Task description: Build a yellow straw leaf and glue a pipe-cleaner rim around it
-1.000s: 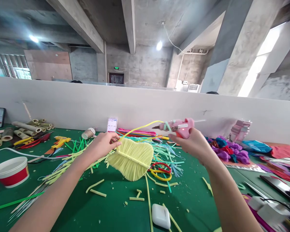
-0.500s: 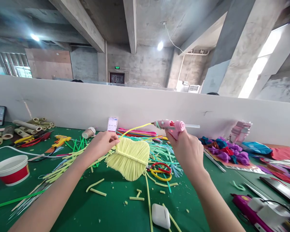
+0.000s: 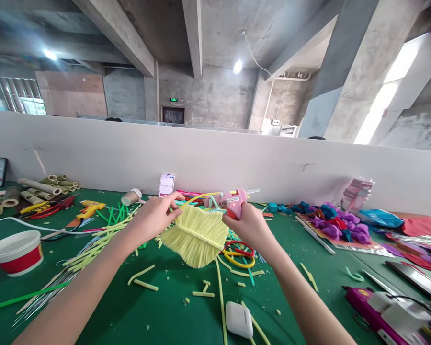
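Our left hand (image 3: 156, 215) pinches the yellow leaf (image 3: 196, 238) by its far-left edge mid-scene, scrap-strewn tabletop (image 3: 172, 316) stretching nearer, our right hand (image 3: 250, 223) gripping the pink glue gun (image 3: 234, 200) (nozzle hard to make out).

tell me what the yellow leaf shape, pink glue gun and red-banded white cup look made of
Yellow leaf shape: probably chenille stems, matte and soft-looking, judging by the fine ribs and fuzzy midrib.
Pink glue gun: likely moulded plastic; its casing looks smooth and rigid.
Red-banded white cup: smooth, perhaps coated paper, given its rounded rim, though plastic is possible.
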`<state>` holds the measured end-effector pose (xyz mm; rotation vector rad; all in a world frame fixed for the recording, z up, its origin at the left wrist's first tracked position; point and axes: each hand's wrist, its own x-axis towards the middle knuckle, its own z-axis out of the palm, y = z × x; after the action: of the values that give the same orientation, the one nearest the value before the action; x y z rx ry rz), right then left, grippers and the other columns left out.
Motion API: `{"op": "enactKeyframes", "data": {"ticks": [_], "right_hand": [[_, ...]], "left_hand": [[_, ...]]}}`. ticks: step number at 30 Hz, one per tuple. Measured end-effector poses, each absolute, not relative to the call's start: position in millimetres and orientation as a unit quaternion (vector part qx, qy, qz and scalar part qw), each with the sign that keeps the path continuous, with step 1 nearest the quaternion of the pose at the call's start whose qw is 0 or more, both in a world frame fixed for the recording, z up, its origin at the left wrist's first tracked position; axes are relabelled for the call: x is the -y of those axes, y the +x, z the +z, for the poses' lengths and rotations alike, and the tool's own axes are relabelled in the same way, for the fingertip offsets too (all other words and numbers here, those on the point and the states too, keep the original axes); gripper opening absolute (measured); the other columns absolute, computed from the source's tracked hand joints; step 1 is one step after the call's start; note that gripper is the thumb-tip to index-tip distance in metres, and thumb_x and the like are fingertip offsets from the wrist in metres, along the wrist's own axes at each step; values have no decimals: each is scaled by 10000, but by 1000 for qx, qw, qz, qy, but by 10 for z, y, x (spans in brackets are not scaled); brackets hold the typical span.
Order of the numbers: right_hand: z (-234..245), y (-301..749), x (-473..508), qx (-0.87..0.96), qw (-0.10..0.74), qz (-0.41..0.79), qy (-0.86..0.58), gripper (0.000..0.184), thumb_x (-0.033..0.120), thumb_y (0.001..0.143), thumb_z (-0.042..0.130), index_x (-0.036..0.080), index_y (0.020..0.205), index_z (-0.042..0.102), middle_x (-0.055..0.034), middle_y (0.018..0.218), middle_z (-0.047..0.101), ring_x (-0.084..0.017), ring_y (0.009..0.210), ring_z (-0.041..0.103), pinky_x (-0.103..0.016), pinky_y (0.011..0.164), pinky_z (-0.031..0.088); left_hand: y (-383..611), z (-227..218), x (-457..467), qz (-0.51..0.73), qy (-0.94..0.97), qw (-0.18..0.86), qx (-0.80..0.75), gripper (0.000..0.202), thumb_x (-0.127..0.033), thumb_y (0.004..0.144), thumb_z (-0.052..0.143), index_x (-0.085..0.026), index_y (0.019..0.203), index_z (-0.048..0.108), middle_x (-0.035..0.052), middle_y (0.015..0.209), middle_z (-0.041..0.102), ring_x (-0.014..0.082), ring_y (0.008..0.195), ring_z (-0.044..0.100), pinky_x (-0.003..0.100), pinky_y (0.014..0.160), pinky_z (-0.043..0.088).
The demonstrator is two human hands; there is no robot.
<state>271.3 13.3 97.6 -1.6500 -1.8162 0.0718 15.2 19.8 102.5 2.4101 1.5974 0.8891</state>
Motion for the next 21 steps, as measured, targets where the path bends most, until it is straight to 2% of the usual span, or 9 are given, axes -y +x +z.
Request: {"op": "enactKeyframes", "data": {"ticks": [5, 13, 21], "right_hand": [[942, 2658, -144, 702, 329, 29, -632, 220, 315, 716, 550, 240, 629, 362, 17, 554, 483, -125, 529, 442, -238, 486, 261], [936, 2629, -116, 707, 339, -3, -620, 191, 282, 726, 541, 238, 652, 371, 11, 565, 477, -152, 586, 478, -244, 520, 271], [932, 2614, -77, 713, 338, -11, -614, 173, 275, 737, 539, 234, 668, 386, 1, 576, 496, -159, 605, 483, -247, 530, 269]], "left_hand": [[185, 1045, -174, 281, 793, 59, -538, 233, -385, 910, 511, -250, 1039, 652, 24, 886, 759, 206, 734, 700, 269, 626, 442], [242, 1048, -105, 295, 798, 41, -523, 191, -352, 911, 519, -243, 953, 671, 11, 853, 745, 204, 754, 680, 276, 630, 433], [253, 1034, -91, 292, 799, 32, -525, 179, -350, 916, 524, -249, 952, 667, 4, 835, 741, 205, 738, 676, 281, 633, 430]]}}
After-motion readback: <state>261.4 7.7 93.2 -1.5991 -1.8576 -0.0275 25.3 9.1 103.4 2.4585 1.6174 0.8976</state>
